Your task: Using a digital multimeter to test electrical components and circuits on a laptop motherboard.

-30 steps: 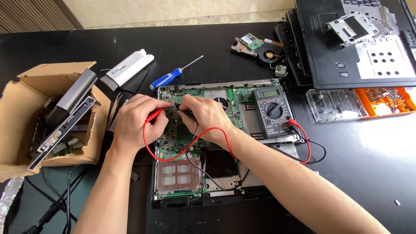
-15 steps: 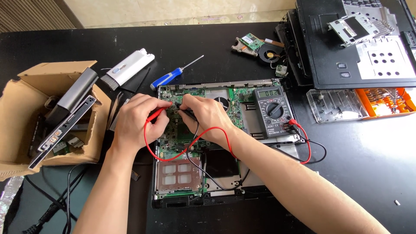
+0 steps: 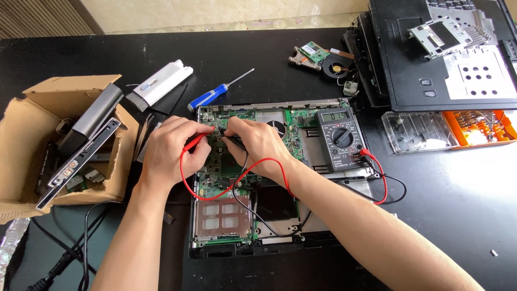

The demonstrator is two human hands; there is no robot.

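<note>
Nearest the wearer, both forearms reach in over the opened laptop chassis [image 3: 280,237] lying flat on the black desk [image 3: 441,215]. The left hand [image 3: 172,148] pinches the red probe [image 3: 195,142] between thumb and fingers; the right hand [image 3: 258,145] pinches the black probe [image 3: 232,139] in the same way, both tips set close together on the green circuit board [image 3: 293,134] directly under the hands. The probes judge light, rigid and pointed, best held pen-fashion on the insulated barrel; their leads [image 3: 231,186] are limp and loop across the board. The board judges thin and fragile, to be touched by tip only. Just right of the right hand a multimeter [image 3: 338,139] rests on the chassis. Left of the left hand stands a cardboard box [image 3: 32,124]. Beyond the hands lie a blue-handled screwdriver [image 3: 215,94] and a white brush [image 3: 159,84].
</note>
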